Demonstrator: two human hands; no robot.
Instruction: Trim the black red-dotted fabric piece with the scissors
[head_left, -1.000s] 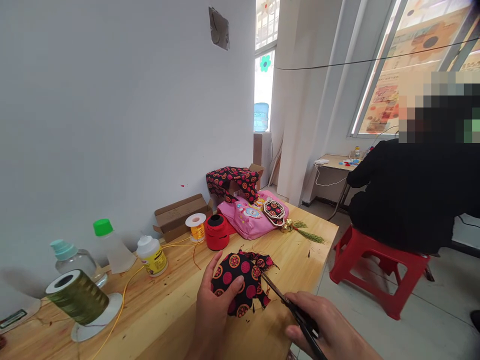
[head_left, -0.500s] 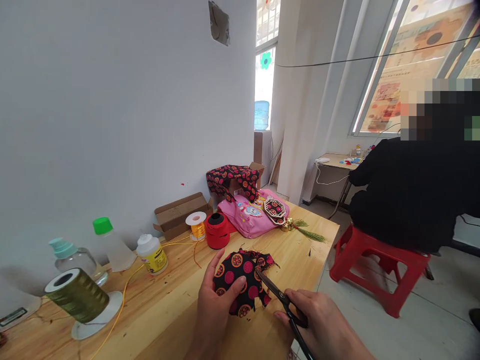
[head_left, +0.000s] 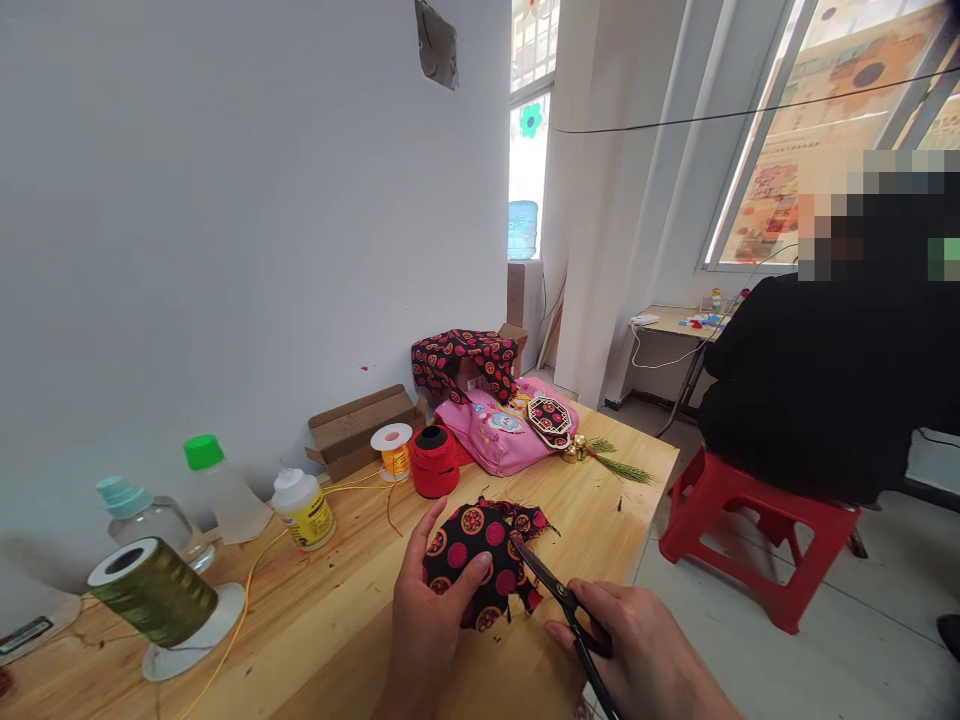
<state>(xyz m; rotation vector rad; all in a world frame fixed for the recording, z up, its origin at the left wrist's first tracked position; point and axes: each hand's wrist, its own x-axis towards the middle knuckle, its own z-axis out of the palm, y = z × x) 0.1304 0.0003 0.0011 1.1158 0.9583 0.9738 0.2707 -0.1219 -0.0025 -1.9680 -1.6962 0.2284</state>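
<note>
My left hand (head_left: 427, 625) grips a piece of black fabric with red and orange circles (head_left: 484, 565), thumb pressed on top, just above the wooden table (head_left: 600, 515). My right hand (head_left: 645, 655) holds black scissors (head_left: 559, 600) by the handles. The blades point up and left and touch the fabric's right edge. The blade tips look nearly together.
Along the wall stand an olive thread cone (head_left: 154, 590), two clear bottles (head_left: 225, 490), a yellow-labelled bottle (head_left: 304, 510), an orange wire spool (head_left: 394, 450), a red spool (head_left: 433, 462) and a cardboard box (head_left: 360, 430). A pink bag (head_left: 495, 430) lies at the far end. Another person in black sits on a red stool (head_left: 750, 520).
My right hand and the scissors have moved left, bringing the blades further into the fabric's edge. My left hand keeps its grip on the fabric.
</note>
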